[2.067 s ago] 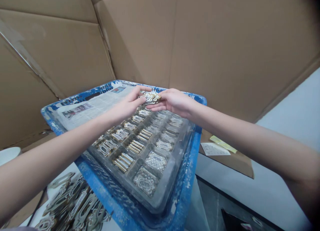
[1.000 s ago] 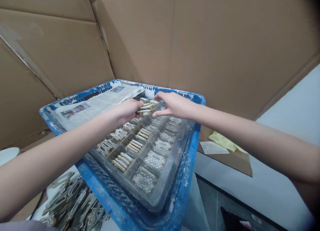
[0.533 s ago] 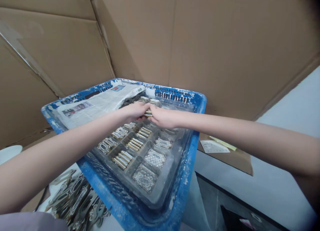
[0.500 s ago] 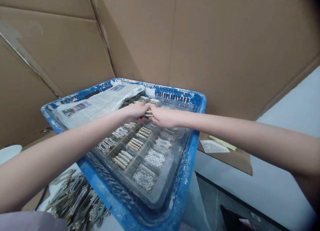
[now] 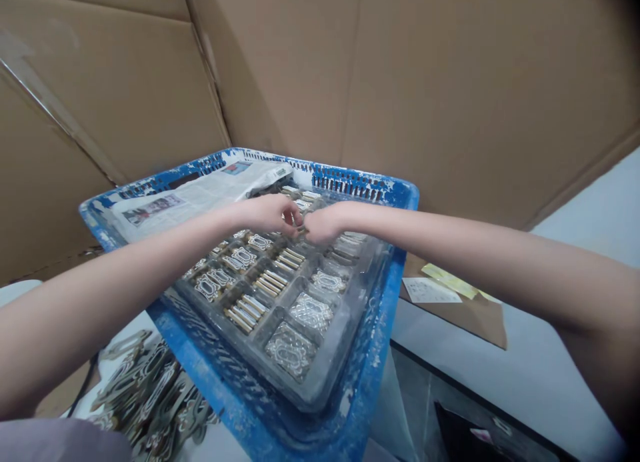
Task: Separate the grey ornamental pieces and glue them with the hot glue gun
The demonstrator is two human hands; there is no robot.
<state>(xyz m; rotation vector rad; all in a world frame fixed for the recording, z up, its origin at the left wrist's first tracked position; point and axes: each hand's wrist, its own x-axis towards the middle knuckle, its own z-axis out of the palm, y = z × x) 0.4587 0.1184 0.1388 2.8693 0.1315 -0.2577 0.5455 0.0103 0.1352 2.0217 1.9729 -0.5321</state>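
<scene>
My left hand (image 5: 276, 214) is over the middle of a clear plastic compartment tray (image 5: 327, 375), its fingers curled and thumb bent towards the right hand. Close against it, my right hand (image 5: 324, 223) is closed, knuckles up, fingertips pointing down into a compartment. A sliver of something small shows between the fingertips; the hands hide the rest. Around them the compartments hold ornate metal plates (image 5: 310, 313) with white outlines, some lying flat. Others stand on edge in rows, showing as gold-edged strips (image 5: 270, 282).
The tray sits in a paint-worn blue plastic basket (image 5: 375, 362). Newspaper (image 5: 200, 205) covers the tray's far left. A heap of loose metal pieces (image 5: 150, 395) lies below left. Cardboard walls (image 5: 425, 95) stand behind. Paper slips (image 5: 433, 290) lie on cardboard at the right.
The gold-edged stack held between both hands has gone from sight, down by the fingertips. My left hand has loosened, its thumb and fingers parting slightly. The view has shifted a little.
</scene>
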